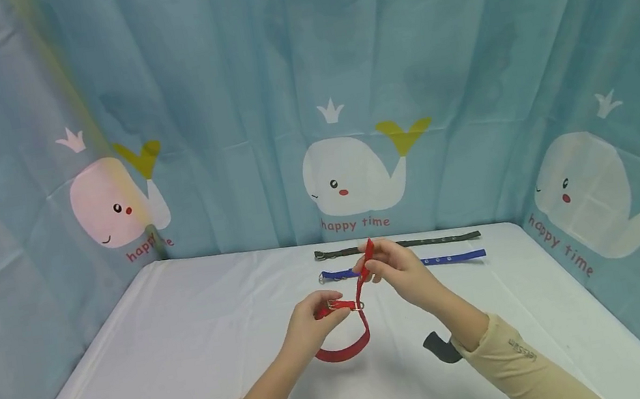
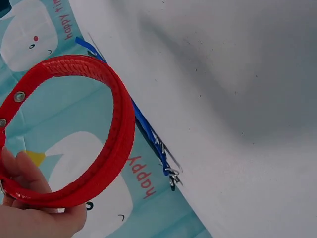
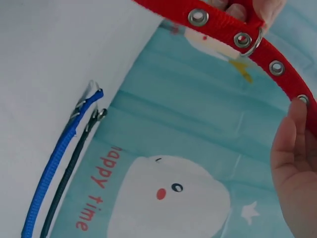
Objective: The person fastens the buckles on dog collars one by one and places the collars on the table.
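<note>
Red collar (image 1: pixel 347 333) looped mid-table btwn both hands' fingers, edges well apart.

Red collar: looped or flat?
Looped. The red collar curves into a ring, tail threaded through its buckle; left hand grips the buckle end, right hand the tail.

The blue curtain (image 1: pixel 250 65) reads "happy time" under each white whale (image 1: pixel 354 177).
</note>
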The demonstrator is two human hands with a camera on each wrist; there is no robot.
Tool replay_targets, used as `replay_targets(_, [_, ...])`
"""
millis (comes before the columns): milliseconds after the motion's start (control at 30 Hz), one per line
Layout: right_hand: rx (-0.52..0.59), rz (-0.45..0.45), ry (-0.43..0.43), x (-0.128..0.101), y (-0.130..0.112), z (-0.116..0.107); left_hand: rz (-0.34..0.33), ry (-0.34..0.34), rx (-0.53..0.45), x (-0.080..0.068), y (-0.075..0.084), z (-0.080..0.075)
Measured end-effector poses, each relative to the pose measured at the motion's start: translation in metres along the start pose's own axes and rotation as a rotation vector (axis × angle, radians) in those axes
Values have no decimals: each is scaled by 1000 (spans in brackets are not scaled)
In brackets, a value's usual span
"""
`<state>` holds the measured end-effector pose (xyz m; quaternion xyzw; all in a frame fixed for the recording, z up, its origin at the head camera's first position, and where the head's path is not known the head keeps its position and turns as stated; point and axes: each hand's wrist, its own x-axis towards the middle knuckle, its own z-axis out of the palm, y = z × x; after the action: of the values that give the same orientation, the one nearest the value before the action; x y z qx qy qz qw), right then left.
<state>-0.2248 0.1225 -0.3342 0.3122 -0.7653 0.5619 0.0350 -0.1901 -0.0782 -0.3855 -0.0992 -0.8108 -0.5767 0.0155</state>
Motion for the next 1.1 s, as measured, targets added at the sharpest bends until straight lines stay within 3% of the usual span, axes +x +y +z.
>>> replay_targets(300, [128,-6,47,-10,13,-11,-68,111,-20,-1,1,2])
replay_targets(600, [213,0,97,-11,10,-2,-39,92,-44,-1,1,3])
replay_targets(967, [276,-1,103,-11,7,11,-70,124,69,1,4,13])
replay_targets(1100, [302,14,123,-9,6,14,-21,132,114,0,4,16])
